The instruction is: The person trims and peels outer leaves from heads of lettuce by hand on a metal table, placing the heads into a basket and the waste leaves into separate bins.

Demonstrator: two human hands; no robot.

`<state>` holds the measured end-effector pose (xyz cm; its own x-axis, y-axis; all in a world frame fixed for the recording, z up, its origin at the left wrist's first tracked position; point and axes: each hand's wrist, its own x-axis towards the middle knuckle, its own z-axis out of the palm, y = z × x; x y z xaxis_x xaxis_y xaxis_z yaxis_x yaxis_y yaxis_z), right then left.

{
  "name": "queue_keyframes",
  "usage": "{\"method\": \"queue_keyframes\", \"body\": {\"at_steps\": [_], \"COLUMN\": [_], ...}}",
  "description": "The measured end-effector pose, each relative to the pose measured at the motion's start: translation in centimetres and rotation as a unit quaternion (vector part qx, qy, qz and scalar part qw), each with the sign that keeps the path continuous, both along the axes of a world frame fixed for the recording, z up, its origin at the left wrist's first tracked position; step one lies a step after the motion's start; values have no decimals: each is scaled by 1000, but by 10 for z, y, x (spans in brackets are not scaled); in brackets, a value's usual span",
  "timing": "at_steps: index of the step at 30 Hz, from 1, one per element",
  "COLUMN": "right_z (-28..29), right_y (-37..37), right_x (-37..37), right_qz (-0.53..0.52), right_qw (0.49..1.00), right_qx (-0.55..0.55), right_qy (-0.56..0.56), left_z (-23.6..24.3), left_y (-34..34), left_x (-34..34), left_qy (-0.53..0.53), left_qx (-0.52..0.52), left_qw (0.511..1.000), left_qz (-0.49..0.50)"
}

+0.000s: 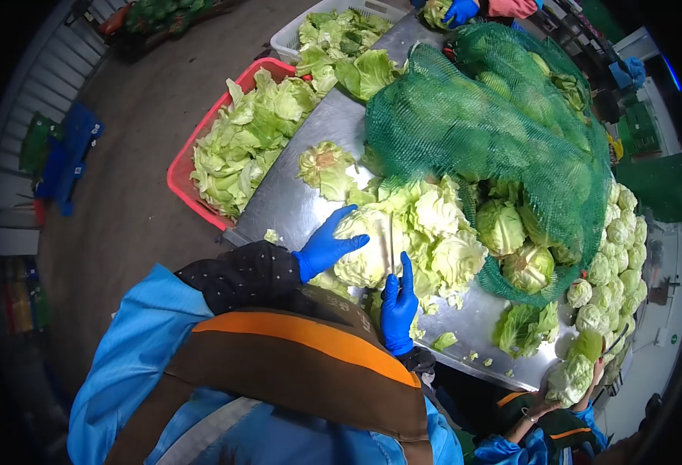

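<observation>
My left hand, in a blue glove, grips the left side of a pale green cabbage on the metal table, thumb and fingers spread over its curve. In my right hand, also blue-gloved, is a knife, its narrow blade against the cabbage's right side. My index finger stretches along the blade, and the handle is hidden in my palm. Loose cabbage leaves lie heaped just right of the blade. Farther off, a trimmed leaf cluster with a brown stem end rests on the table.
A green mesh sack of cabbages spreads across the table. Leaves fill a red crate and a white crate at the left edge. Cabbages are stacked at right. Another person's hands hold a cabbage at lower right; a blue-gloved hand works beyond.
</observation>
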<state>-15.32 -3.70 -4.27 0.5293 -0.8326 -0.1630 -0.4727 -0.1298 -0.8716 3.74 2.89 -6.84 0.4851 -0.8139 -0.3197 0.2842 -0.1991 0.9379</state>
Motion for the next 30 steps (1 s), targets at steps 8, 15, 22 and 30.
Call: {"method": "queue_keyframes", "body": {"at_steps": [8,15,22,30], "right_z": [11,5,9,4], "right_y": [-31,-23,-8,-2], "right_x": [22,28,38,33], "right_qz": [-4,-8,-4,-19], "right_qw": [980,968,973,965], "right_qx": [173,203,157,191], "right_qy": [-102,-144,-169,-176], "left_z": [35,44,-47,53], "left_y": [-4,-9,-11,20], "left_x": [47,45,101,48], "left_qy": [-35,-318,-286,-414], "left_qx": [71,116,126,-6], "left_qw": [983,933,949,910], "left_qz": [-163,-120,-40,-32]}}
